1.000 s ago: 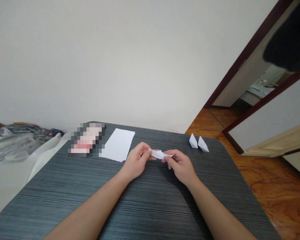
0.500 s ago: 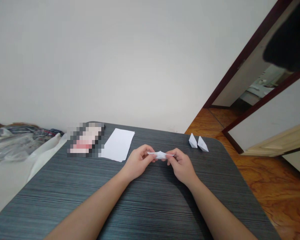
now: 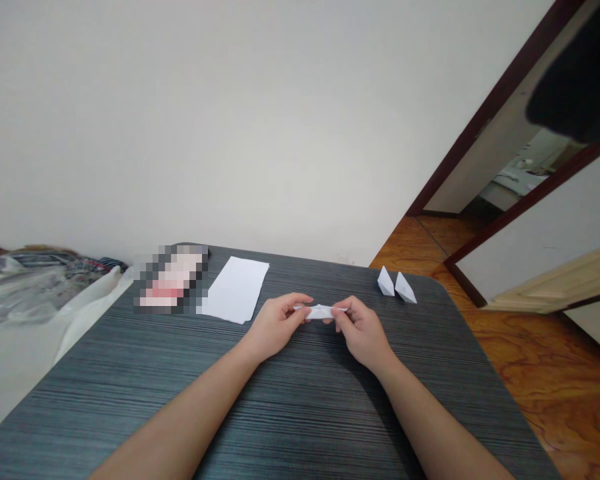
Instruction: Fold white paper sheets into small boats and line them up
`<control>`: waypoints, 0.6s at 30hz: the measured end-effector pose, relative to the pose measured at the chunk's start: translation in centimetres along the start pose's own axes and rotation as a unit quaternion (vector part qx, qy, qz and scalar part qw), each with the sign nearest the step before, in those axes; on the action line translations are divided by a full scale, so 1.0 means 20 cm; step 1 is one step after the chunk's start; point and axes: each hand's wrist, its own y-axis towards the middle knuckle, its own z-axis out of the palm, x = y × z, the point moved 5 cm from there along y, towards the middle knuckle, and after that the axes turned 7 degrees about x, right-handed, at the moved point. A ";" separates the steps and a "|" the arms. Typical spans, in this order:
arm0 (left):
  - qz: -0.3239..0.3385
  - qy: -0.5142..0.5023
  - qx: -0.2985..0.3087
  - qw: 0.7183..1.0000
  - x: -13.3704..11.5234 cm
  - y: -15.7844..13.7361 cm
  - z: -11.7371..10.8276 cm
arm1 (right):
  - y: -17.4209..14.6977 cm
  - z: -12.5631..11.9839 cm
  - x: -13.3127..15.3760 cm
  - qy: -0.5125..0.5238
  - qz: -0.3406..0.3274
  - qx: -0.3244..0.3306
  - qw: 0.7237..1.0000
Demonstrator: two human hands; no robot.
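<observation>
A small white folded paper boat (image 3: 320,312) is held level between my two hands, over the middle of the dark table. My left hand (image 3: 279,323) pinches its left end between thumb and fingers. At the other end, my right hand (image 3: 363,328) grips the paper the same way, thumb nearest me. The fingertips behind the paper are partly hidden. Two finished-looking paper boats, one (image 3: 386,282) left of the other (image 3: 405,288), rest side by side beyond my right hand.
Left of my hands lies a stack of white paper sheets (image 3: 237,290), beside a pixelated flat object (image 3: 173,280). The dark wood-grain table (image 3: 290,413) meets a pale wall at the back. Bagged cloth (image 3: 45,287) lies off its left side, and wooden floor shows at right.
The peak in the middle of the held paper boat looks lower and flatter. My left fingers have shifted slightly; the other boats and the paper stack have stayed put.
</observation>
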 end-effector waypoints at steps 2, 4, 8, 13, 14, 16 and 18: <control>0.037 0.067 -0.006 0.997 -0.04 0.00 -0.01 | 0.00 -0.01 0.02 -0.050 -0.016 0.004 0.999; 0.079 0.128 0.000 0.989 -0.07 -0.01 0.00 | 0.00 -0.01 0.04 -0.084 -0.035 0.010 0.996; 0.093 0.193 0.031 0.976 -0.09 -0.01 0.02 | 0.00 0.00 0.06 -0.106 -0.057 0.034 0.992; 0.069 0.201 0.051 0.976 -0.07 -0.01 0.04 | 0.00 0.02 0.06 -0.113 -0.071 0.049 0.990; 0.065 0.199 0.052 0.976 -0.07 -0.01 0.04 | 0.00 0.02 0.06 -0.110 -0.072 0.048 0.990; 0.057 0.196 0.055 0.978 -0.07 -0.01 0.04 | 0.00 0.02 0.06 -0.106 -0.073 0.050 0.990; 0.045 0.193 0.058 0.978 -0.07 -0.01 0.04 | 0.00 0.02 0.07 -0.104 -0.075 0.051 0.991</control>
